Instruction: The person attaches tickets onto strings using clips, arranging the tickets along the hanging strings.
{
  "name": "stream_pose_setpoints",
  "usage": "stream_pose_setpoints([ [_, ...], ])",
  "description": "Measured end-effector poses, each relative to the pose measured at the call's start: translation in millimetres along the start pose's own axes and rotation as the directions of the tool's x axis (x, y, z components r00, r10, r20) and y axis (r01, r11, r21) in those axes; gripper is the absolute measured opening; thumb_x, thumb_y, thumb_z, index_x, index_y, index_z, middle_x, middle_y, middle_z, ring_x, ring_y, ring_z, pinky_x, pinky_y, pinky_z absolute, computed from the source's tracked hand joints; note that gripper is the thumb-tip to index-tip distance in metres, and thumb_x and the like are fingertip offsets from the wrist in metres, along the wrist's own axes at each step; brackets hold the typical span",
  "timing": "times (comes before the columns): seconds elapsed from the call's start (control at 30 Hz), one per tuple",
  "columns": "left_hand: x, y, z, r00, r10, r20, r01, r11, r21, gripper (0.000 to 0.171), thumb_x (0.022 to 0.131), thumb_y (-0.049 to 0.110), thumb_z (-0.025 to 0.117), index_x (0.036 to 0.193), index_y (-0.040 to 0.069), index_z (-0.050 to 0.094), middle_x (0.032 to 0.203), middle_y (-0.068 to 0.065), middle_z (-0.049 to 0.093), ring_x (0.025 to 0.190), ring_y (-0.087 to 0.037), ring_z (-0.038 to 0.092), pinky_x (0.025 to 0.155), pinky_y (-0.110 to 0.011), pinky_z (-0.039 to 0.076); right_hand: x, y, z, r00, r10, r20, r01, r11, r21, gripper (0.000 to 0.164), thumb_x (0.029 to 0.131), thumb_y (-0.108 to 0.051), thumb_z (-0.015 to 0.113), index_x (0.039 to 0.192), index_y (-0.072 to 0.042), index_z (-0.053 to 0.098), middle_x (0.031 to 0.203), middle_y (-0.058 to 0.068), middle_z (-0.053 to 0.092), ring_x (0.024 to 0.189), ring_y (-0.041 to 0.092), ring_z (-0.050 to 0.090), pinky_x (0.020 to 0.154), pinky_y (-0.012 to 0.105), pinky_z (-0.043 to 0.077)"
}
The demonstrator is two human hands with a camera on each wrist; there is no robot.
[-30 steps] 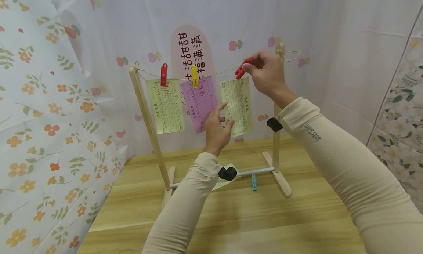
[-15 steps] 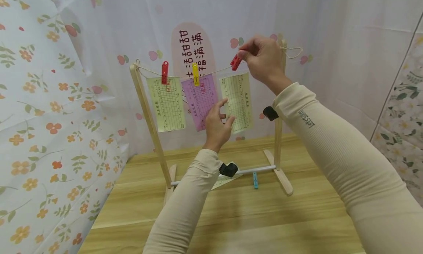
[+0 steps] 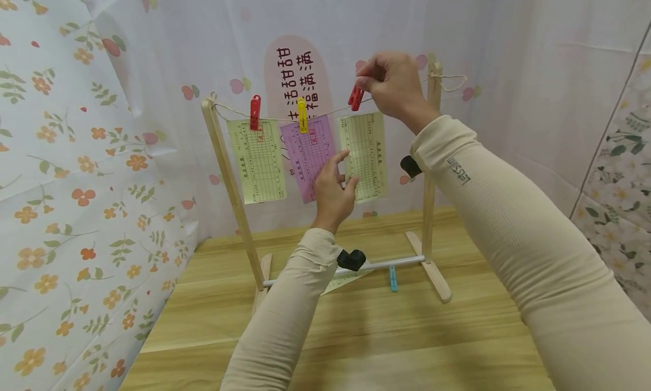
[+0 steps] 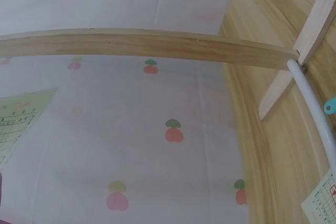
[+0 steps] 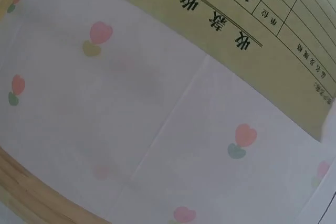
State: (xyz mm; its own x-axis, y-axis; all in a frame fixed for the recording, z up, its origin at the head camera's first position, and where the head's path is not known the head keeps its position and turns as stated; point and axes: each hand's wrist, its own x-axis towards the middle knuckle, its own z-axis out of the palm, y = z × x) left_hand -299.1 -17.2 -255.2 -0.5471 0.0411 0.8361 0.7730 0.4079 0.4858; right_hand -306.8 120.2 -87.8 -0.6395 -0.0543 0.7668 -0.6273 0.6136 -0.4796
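In the head view my right hand pinches a red clothespin upright at the string, just above a pale green receipt slip. My left hand holds that slip by its left side, thumb in front. To the left hang a purple slip under a yellow clothespin and another pale green slip under a second red clothespin. In the right wrist view the printed slip fills the upper right; neither wrist view shows the fingers clearly.
A wooden stand with a left post and right post carries the string, with a white crossbar low between them. On the table lie a blue clothespin and a slip partly hidden by my left wrist. A curtain hangs behind.
My right hand has moved up and to the left with the red clothespin, which has turned from slanted to nearly upright. The left hand has hardly moved, still holding the slip.
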Motion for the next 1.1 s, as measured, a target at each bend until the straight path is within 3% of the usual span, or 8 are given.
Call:
stream_pose_setpoints([
  [0.27, 1.2, -0.7, -0.7, 1.0, -0.01, -0.024, 0.01, 1.0, -0.011, 0.05, 0.079, -0.007, 0.062, 0.125, 0.008, 0.05, 0.122, -0.007, 0.053, 0.065, -0.016, 0.055, 0.056, -0.02, 0.047, 1.5, -0.6, -0.1, 0.998, 0.02, 0.066, -0.018, 0.999, -0.03, 0.011, 0.084, -0.013, 0.065, 0.088, -0.003, 0.066, 0.082, 0.004, 0.063, 0.07, 0.011, 0.055, 0.062, 0.02, 0.043],
  [0.47, 3.0, -2.0, -1.4, 1.0, -0.015, -0.022, 0.015, 1.0, -0.013, 0.05, 0.079, -0.007, 0.061, 0.126, 0.008, 0.05, 0.123, -0.007, 0.052, 0.074, -0.018, 0.06, 0.06, -0.019, 0.049, -0.3, 0.3, 0.5, 0.995, 0.026, 0.093, -0.02, 0.998, -0.066, 0.007, 0.084, -0.016, 0.065, 0.083, -0.009, 0.063, 0.082, 0.004, 0.061, 0.069, 0.012, 0.053, 0.063, 0.02, 0.043],
  [1.1, 5.3, 1.4, -2.1, 1.0, 0.009, -0.024, -0.009, 1.0, 0.002, 0.047, 0.08, -0.005, 0.061, 0.125, 0.008, 0.05, 0.122, -0.007, 0.053, 0.079, -0.02, 0.062, 0.063, -0.019, 0.05, -3.6, 6.5, -0.1, 0.987, 0.044, 0.152, -0.029, 0.994, -0.104, 0.014, 0.085, -0.014, 0.064, 0.095, -0.005, 0.067, 0.089, 0.005, 0.064, 0.075, 0.011, 0.056, 0.067, 0.02, 0.044],
])
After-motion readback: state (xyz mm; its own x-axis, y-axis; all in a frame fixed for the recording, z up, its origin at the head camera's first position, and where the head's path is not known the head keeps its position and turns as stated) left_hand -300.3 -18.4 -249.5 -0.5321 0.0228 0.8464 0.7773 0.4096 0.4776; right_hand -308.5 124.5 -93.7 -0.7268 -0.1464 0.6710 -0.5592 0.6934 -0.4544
